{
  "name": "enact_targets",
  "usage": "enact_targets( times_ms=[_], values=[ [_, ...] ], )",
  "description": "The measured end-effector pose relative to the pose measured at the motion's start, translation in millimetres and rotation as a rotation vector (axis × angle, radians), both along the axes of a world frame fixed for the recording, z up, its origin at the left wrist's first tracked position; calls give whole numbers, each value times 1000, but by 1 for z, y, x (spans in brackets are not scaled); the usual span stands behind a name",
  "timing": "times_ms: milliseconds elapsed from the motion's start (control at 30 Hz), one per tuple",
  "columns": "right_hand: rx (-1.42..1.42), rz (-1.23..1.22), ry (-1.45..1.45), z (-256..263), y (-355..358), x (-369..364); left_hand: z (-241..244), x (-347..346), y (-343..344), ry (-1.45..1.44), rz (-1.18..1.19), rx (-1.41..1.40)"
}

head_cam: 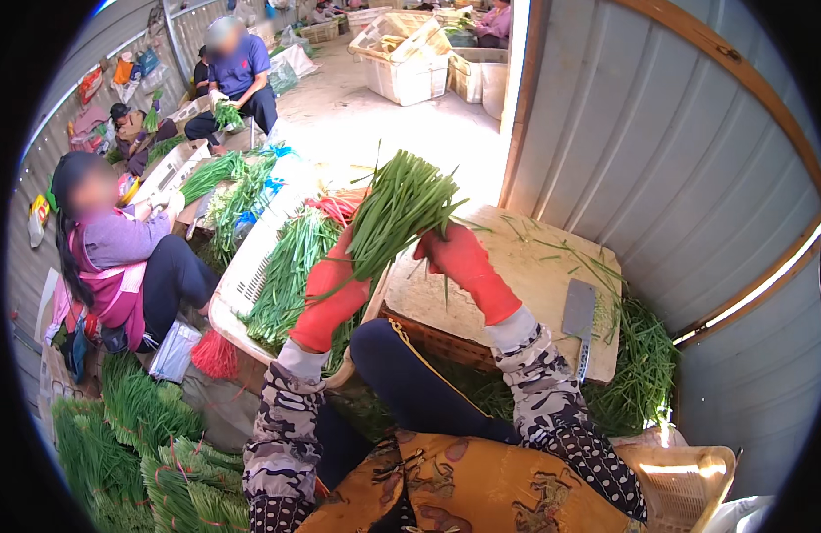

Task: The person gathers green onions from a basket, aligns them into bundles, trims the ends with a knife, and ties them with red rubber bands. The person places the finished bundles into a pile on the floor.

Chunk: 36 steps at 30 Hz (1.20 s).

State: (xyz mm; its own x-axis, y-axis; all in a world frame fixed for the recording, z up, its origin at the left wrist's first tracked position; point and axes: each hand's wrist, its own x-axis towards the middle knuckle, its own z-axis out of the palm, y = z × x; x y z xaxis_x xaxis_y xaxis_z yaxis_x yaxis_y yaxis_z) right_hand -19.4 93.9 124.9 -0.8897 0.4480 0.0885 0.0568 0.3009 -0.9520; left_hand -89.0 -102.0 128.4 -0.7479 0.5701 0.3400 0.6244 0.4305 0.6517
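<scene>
A thick bunch of long green leaves (405, 206), probably garlic chives, is held up over the corner of a wooden board. My left hand (334, 293), in a red glove, grips it from the lower left. In a matching red glove, my right hand (465, 266) has its fingers curled at the bunch's lower right edge; its fingertips are partly hidden. Below my left hand, a white plastic crate (234, 293) holds more green leaves (287, 286). On the board (430, 293) lie loose leaf scraps and, to the right, a cleaver (579, 310) with a metal handle.
Trimmed leaves (640, 366) heap between board and metal wall (603, 146). Tied green bundles (190, 480) lie at lower left near red ties (215, 353). A seated person (124, 246) handles leaves at left; another person (240, 80) sits behind. Crates (403, 76) stand farther back.
</scene>
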Motion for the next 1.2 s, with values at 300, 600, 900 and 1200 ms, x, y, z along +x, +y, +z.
enact_targets(
  times_ms=[300,600,900,1200],
  values=[
    [-948,387,466,-6,58,124,-36,-9,37,280,-241,186],
    [981,-745,-678,-47,144,340,-60,23,98,347,-140,-44],
    [1018,-676,-11,1,42,152,-84,61,127,321,-126,-79],
    [1023,-694,56,-51,81,109,-109,52,115,335,-110,-2]
  ],
)
